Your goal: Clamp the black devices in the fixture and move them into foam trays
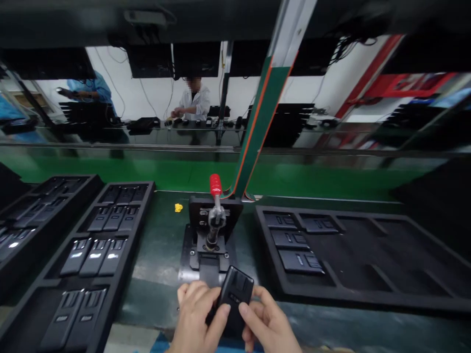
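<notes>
Holding black device (238, 288) up in both hands, close to near edge of counter (158, 260). With left hand (196, 311), closed on its left side, thumb on front face, fingers curled round behind. With right hand (271, 321), closed on its right side, thumb also on front, fingers partly hidden. Tilted, top end leaning right; pale lettering too small to read. Just beyond: clamp fixture (211, 235), with red handle (215, 185) pointing up. Left of that, toward counter's far edge, small yellow piece (178, 208). Toward counter's left end, long tray (140, 220): three similar units in each of three far rows, two in nearest row, along right edge. Farther left, outer tray (84, 195), also loaded, cut off by view. On right, wide tray (364, 245): three units along left edge from far left corner, one more in next compartment, at far edge. Across, at another bench, person in white coat (200, 103).
</notes>
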Available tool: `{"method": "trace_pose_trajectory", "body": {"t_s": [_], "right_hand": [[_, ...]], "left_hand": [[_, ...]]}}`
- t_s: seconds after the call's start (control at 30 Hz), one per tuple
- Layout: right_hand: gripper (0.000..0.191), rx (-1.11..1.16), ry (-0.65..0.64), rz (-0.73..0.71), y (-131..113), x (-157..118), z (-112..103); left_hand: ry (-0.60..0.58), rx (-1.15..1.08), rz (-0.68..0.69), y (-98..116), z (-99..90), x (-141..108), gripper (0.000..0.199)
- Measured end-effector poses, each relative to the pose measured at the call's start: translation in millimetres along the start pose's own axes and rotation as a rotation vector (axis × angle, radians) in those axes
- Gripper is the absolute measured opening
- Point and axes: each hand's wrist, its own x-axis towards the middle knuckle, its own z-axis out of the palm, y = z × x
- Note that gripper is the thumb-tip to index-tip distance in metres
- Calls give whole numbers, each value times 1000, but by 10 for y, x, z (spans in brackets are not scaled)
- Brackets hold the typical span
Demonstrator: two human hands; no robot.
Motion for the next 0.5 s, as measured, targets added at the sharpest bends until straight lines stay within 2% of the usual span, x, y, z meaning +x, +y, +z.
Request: {"method": "trace_pose_trajectory", "body": {"t_s": [0.07, 0.13, 0.23, 0.4, 0.5], "right_hand": [[60, -3, 81, 18, -79, -54, 3], [61, 31, 185, 14, -199, -131, -22], [59, 105, 399, -34, -426, -280, -181], [56, 128, 731, -129, -854, -485, -799], [43, 98, 837, -175, -1100, -431, -1209]], "left_hand": [[-14, -26, 51, 18, 9, 39, 19], [-26, -33, 90, 1, 24, 67, 23], [13, 26, 128, -102, 58, 67, 23], [133, 204, 195, -340, 101, 5, 18], [187, 243, 236, -432, 111, -32, 18]]}}
